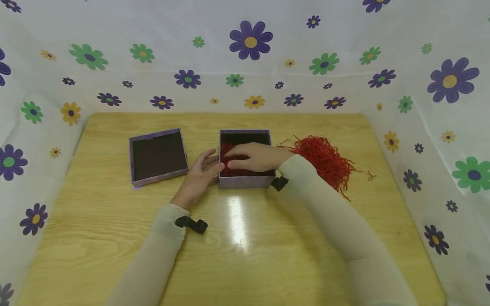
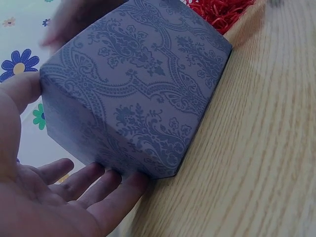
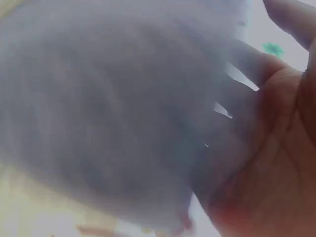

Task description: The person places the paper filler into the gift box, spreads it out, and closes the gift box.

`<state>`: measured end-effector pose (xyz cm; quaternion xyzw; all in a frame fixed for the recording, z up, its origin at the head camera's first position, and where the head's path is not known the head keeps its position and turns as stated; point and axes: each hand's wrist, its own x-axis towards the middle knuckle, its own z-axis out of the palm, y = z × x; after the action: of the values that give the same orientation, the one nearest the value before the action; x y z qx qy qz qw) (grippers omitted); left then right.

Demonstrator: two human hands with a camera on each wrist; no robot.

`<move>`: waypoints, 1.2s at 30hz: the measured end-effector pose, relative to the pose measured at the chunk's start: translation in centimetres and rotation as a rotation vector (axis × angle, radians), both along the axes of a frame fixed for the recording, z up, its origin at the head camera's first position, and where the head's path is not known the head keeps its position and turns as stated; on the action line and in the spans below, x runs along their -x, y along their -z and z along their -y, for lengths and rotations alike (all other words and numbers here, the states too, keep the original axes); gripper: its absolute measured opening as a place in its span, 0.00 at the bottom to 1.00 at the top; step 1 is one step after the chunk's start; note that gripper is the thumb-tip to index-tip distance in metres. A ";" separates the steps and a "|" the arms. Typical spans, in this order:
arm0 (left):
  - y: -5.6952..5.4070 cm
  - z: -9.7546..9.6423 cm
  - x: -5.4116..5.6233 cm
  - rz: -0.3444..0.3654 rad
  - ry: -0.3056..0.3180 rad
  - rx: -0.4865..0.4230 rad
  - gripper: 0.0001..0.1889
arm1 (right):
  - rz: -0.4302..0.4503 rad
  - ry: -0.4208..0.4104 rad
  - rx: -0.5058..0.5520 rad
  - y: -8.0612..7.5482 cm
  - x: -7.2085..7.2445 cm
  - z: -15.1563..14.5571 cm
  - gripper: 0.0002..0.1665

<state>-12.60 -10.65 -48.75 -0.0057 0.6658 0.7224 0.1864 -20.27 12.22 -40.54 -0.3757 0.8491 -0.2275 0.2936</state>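
A patterned purple-grey box [image 1: 245, 182] stands uncovered on the table, with red shredded paper [image 1: 226, 148] inside it. My right hand [image 1: 261, 156] reaches over the rim into the box, its fingers pointing left and the thumb apart; the hand hides much of the contents. At the box's left side, my left hand [image 1: 199, 176] rests with fairly straight fingers against the wall and the thumb at the near left corner. The left wrist view shows these fingertips [image 2: 133, 183] touching the box low on its side. Blur covers most of the right wrist view.
Left of the box lies its dark-lined lid [image 1: 158, 157], inside facing up. A loose heap of red shredded paper [image 1: 325, 161] sits to the right, beyond my right forearm, with stray strands around it. Flower-printed white sheets [image 1: 214, 25] border the wooden table [image 1: 115, 238].
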 end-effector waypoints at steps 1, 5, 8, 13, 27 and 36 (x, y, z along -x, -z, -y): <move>0.0 0.0 0.0 -0.005 0.002 0.009 0.43 | 0.014 0.028 0.023 -0.6 0.0 -0.7 0.31; 0.0 -0.1 0.0 -0.015 0.002 0.027 0.43 | 0.043 0.148 0.121 -2.5 0.3 -3.8 0.30; -0.1 0.0 0.0 -0.016 0.007 0.021 0.43 | 0.005 0.194 0.164 -3.1 0.5 -6.1 0.29; 0.0 0.0 0.1 -0.018 0.009 0.017 0.42 | -0.058 0.270 0.170 -3.4 0.3 -10.0 0.29; 0.3 0.0 0.1 -0.015 0.010 0.031 0.44 | -0.169 0.536 0.169 -2.3 -2.4 -21.0 0.38; 0.2 0.0 0.0 -0.016 0.009 0.045 0.43 | -0.197 0.627 0.106 0.1 -4.6 -25.3 0.49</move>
<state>-12.64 -10.61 -48.92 -0.0010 0.6835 0.7064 0.1841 -15.71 37.48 -40.67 -0.1311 0.9346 -0.3133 0.1059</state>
